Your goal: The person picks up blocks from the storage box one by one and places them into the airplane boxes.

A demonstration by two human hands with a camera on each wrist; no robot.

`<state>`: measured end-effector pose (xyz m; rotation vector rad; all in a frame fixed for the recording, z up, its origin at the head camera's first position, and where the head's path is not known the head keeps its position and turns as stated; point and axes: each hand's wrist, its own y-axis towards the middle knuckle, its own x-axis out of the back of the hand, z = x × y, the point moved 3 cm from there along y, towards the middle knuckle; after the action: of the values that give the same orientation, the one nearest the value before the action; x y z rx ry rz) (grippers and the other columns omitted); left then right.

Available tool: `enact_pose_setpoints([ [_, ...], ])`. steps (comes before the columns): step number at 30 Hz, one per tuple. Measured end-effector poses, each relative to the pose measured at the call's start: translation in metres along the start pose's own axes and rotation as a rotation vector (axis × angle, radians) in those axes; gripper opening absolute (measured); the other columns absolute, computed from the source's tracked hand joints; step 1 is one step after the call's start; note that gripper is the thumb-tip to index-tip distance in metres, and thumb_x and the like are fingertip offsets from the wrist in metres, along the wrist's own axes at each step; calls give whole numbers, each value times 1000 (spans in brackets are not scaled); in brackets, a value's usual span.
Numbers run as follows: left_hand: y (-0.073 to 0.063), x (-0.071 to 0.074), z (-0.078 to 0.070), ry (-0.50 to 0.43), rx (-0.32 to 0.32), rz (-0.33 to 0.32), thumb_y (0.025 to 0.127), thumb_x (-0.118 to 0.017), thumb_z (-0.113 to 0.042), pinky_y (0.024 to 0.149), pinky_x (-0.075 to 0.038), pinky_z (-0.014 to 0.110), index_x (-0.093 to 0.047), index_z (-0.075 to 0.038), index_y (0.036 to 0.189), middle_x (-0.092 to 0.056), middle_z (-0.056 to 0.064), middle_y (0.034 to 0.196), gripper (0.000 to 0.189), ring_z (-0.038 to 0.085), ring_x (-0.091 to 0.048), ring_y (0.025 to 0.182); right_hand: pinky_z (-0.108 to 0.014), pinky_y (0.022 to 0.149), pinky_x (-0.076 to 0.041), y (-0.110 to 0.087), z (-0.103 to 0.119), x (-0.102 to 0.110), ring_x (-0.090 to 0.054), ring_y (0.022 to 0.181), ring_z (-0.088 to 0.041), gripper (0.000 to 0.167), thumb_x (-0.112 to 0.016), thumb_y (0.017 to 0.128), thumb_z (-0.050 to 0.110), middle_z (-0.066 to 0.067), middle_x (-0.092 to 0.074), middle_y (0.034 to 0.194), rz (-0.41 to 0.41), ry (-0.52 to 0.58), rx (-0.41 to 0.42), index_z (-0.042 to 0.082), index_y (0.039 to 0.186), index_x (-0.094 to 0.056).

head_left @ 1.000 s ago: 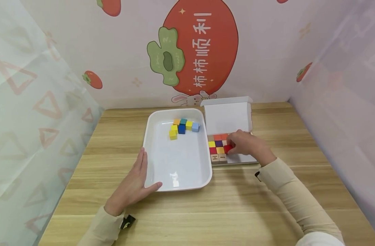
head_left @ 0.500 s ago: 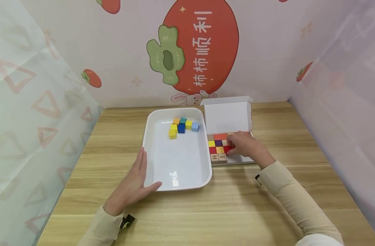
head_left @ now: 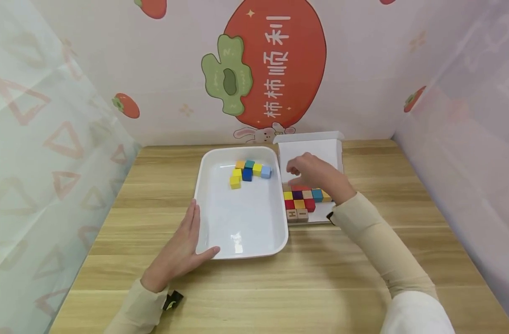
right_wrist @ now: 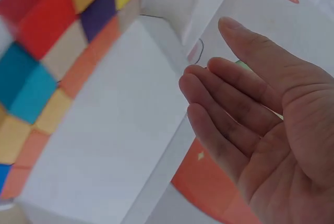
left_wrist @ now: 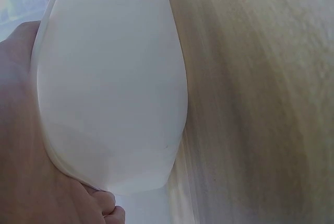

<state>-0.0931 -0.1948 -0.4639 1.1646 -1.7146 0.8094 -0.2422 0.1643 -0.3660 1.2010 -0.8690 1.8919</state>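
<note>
Head view: one white tray [head_left: 238,218] stood on the table [head_left: 238,297]; seven loose blocks [head_left: 247,175] sat toward its far right corner. One box [head_left: 321,213], just beside the tray's right edge, presumably for a short reach, held packed blocks [head_left: 297,195]. The left hand [head_left: 177,248] flanked the tray's near left corner, fingers straight, probably steadying it; the right hand [head_left: 314,174], raised over the box, was bent at the fingers.

Left wrist view: palm against tray rim, unclenched.

Right wrist view: bare palm, thumb apart, nothing grasped.

head: high, forward-down | wrists: close | shared with head: left=tray [left_wrist: 109,83], right=box [right_wrist: 107,114]
</note>
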Motion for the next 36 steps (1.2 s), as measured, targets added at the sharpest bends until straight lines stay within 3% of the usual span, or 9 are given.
enact_pose_setpoints([
  [8, -1, -1, 1, -1, -5, -2, 92, -63, -73, 129, -26, 58, 7, -1, 168, 17, 15, 178, 127, 40, -7, 166, -40, 104, -60, 49, 33, -3, -70, 112, -23, 49, -87, 89, 25, -8, -75, 125, 65, -83, -8, 12, 134, -72],
  [11, -1, -1, 1, 0, -9, -4, 92, -64, -72, 130, -26, 58, 7, -1, 168, 18, 14, 178, 126, 39, -6, 166, -41, 108, -58, 68, 39, -9, -67, 114, -24, 50, -86, 89, 26, -8, -74, 127, 72, -173, -37, 12, 135, -71],
  [18, -3, -2, 0, -11, -24, -9, 92, -66, -70, 130, -25, 59, 6, 0, 168, 18, 15, 177, 126, 38, -3, 166, -36, 102, -59, 103, 42, -36, -64, 100, -25, 39, -81, 94, 23, -8, -75, 111, 84, -474, -42, 10, 130, -71],
  [21, -3, -2, 0, -6, -25, -10, 92, -65, -71, 130, -25, 59, 6, 1, 168, 18, 15, 177, 126, 38, -4, 166, -36, 101, -61, 111, 40, -47, -65, 98, -25, 36, -78, 97, 22, -10, -75, 112, 100, -557, -47, 10, 130, -71],
  [25, -2, -1, -1, 2, -25, -13, 92, -65, -71, 130, -25, 58, 6, 0, 168, 17, 15, 178, 126, 38, -4, 166, -37, 99, -62, 116, 41, -53, -67, 97, -26, 34, -78, 97, 21, -10, -75, 113, 80, -585, -61, 11, 128, -72],
  [36, -1, 2, 0, 0, -30, -22, 92, -66, -71, 129, -27, 58, 3, 3, 167, 17, 15, 178, 126, 38, -5, 166, -40, 99, -62, 122, 40, -51, -69, 100, -27, 37, -77, 98, 17, -14, -74, 118, 69, -628, -70, 9, 134, -70],
])
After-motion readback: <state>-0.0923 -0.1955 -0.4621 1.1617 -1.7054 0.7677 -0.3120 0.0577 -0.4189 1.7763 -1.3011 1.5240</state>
